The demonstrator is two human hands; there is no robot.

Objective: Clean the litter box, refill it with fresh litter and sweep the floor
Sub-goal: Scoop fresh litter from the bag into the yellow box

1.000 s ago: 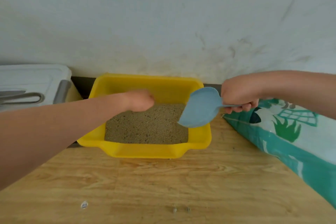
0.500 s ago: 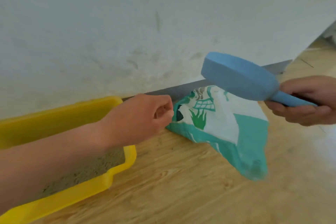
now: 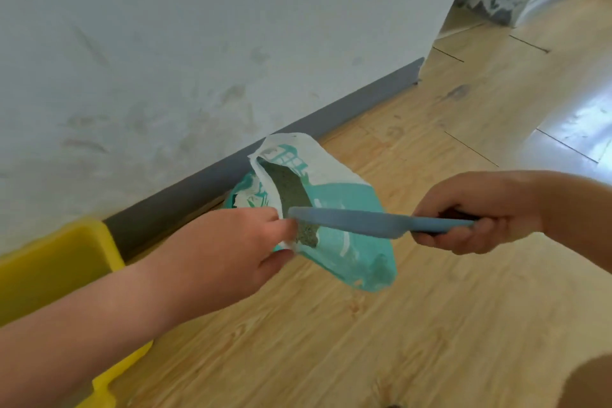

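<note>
A teal and white litter bag [image 3: 347, 205] is seen lying on the wooden floor [image 3: 364, 341], its upper end close to the grey skirting board [image 3: 298, 129] at the foot of the white wall [image 3: 165, 43]. The near edge of the bag's mouth is pinched by the left hand [image 3: 218, 258], thumb and fingers closed on the white rim so that the opening is held wide. Grey-green granular litter [image 3: 289, 190] is visible inside the opening.

A blue litter scoop [image 3: 357, 223] is gripped by its handle in the right hand [image 3: 477, 212], the fingers being wrapped fully around it. The scoop is held roughly level, seen edge-on, with its front end at the mouth of the bag, just beside the left hand's fingers; whether its tip is touching the litter cannot be told with certainty.

The yellow litter box [image 3: 56, 268] is set on the floor at the left edge of the view, against the wall, largely covered by the left forearm. Its contents are not shown here.
</note>
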